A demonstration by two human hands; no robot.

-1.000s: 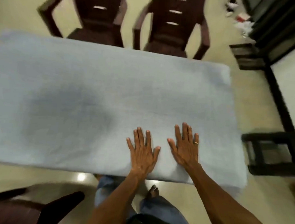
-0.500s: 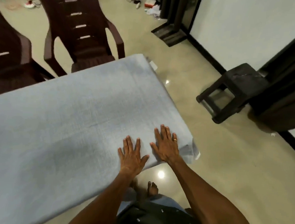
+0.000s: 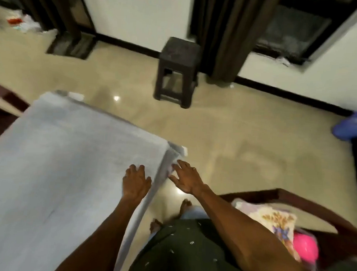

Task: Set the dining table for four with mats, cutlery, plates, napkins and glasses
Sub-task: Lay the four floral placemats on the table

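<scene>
A pale blue-grey tablecloth [image 3: 60, 161] covers the dining table and fills the left half of the head view. My left hand [image 3: 135, 181] lies flat on the cloth close to its near right corner, fingers spread. My right hand [image 3: 187, 177] is off the table edge beside that corner, fingers straight and spread, the fingertips at the hanging fold of the cloth. It holds nothing. A ring shows on one finger. A floral patterned cloth or mat [image 3: 276, 223] and something pink [image 3: 305, 247] lie on a chair at the lower right.
A dark stool [image 3: 178, 71] stands on the beige floor ahead, by dark curtains [image 3: 223, 35] and the wall. A dark wooden chair [image 3: 313, 213] is at my right. A blue object [image 3: 351, 128] is at the right edge. Part of another chair [image 3: 0, 111] shows far left.
The view has swung right, past the table's end. My right hand has slid off the tabletop to the corner's hanging edge. My left hand stays flat on the cloth near the corner.
</scene>
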